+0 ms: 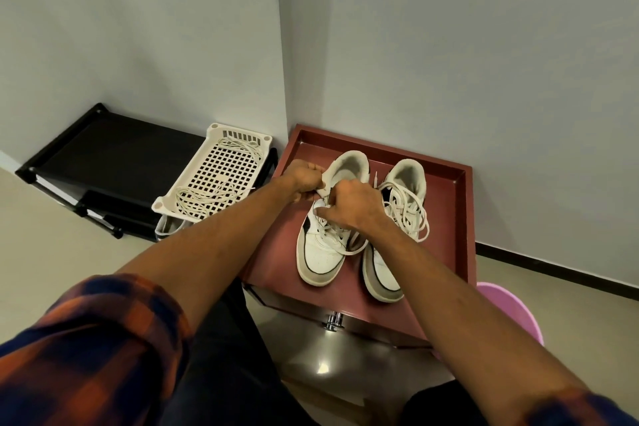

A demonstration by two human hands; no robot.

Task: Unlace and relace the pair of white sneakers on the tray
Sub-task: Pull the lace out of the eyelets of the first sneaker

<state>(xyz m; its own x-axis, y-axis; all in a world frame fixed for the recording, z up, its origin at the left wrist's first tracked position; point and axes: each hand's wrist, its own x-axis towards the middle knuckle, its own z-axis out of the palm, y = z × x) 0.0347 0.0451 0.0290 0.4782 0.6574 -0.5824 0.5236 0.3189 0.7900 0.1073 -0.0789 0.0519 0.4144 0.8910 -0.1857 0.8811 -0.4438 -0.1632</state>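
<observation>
Two white sneakers with dark trim stand side by side on a red-brown tray [463,204], toes toward me. My left hand [306,180] grips the left sneaker [320,252] at its collar, on the left side. My right hand [352,206] is over that shoe's tongue and pinches its white lace near the upper eyelets; the fingertips are partly hidden. The right sneaker [383,273] stands free, its loose lace [409,211] piled in loops over the tongue and spilling onto the tray.
A white perforated plastic basket [214,171] holding loose white laces sits on a black low shoe rack [103,156] at the left. Another shoe shows under the basket. A pink stool [511,308] is at the right. Walls meet in a corner behind the tray.
</observation>
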